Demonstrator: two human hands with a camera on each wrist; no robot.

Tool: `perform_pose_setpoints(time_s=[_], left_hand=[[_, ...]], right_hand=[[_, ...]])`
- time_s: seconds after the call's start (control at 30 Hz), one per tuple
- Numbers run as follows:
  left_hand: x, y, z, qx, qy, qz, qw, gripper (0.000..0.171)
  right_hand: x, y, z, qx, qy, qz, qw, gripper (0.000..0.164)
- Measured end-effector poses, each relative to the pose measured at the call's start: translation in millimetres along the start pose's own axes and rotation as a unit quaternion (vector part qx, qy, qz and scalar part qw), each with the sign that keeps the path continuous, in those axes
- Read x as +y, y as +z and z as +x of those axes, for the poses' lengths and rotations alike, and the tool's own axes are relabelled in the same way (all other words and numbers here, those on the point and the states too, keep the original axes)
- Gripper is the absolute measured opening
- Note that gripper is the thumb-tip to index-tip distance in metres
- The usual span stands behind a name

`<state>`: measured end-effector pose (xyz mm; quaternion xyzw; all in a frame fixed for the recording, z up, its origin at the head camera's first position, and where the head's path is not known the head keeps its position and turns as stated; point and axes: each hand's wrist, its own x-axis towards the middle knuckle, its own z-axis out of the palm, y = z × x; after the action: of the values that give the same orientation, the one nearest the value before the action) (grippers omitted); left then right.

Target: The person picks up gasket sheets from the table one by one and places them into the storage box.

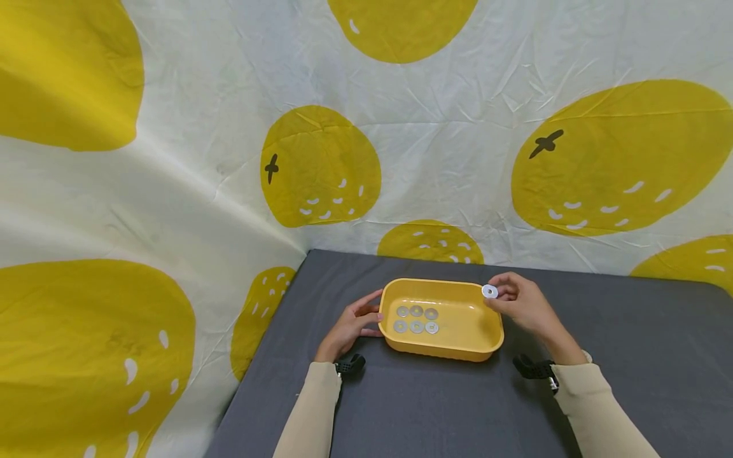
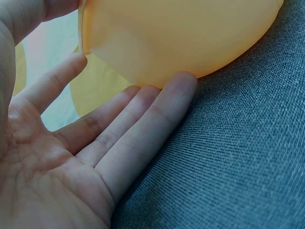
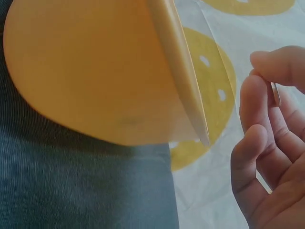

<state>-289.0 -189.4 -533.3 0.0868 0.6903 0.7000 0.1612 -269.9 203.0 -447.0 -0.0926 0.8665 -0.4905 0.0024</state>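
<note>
A yellow plastic tray [image 1: 466,324] stands on the dark grey cloth. My left hand [image 1: 349,326] holds its left end, thumb at the rim and fingers against the outer wall. In the left wrist view, extended fingers [image 2: 143,136] touch the tray's underside curve. Above the tray's far right corner, my right hand [image 1: 523,306] pinches a flat silver washer [image 1: 489,291] with a hole in its middle. From the right wrist view only the washer's thin edge [image 3: 276,94] shows between thumb and fingers. Several similar washers [image 1: 417,327] lie in two rows in the tray's left half.
Grey cloth [image 1: 435,407] covers the table around the tray. Behind and to the left hangs a white curtain [image 1: 446,159] printed with yellow fruit. Dark straps [image 1: 535,367] sit on both wrists below beige sleeves.
</note>
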Motion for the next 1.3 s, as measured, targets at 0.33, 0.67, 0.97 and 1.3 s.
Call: perform_pose_setpoints(time_s=[0.33,0.67,0.97,1.3], left_hand=[[-1.3,-0.4,0.9,-0.003,0.003,0.003,1.0000,0.062],[-1.8,-0.6,2.2,0.000,0.002,0.004,1.0000,0.062],[-1.2,-0.1,0.4,0.001,0.004,0.005,1.0000,0.063],[0.3,-0.3,0.8,-0.001,0.002,0.003,1.0000,0.062]], right_hand=[[-5,15,5,0.018,-0.008,-0.027,0.999,0.041],[-8,29,9,0.032,-0.021,-0.064,0.997,0.037],[-10,38,15,0.038,-0.014,-0.077,0.996,0.035],[-12,46,22,0.034,-0.021,-0.079,0.996,0.034]])
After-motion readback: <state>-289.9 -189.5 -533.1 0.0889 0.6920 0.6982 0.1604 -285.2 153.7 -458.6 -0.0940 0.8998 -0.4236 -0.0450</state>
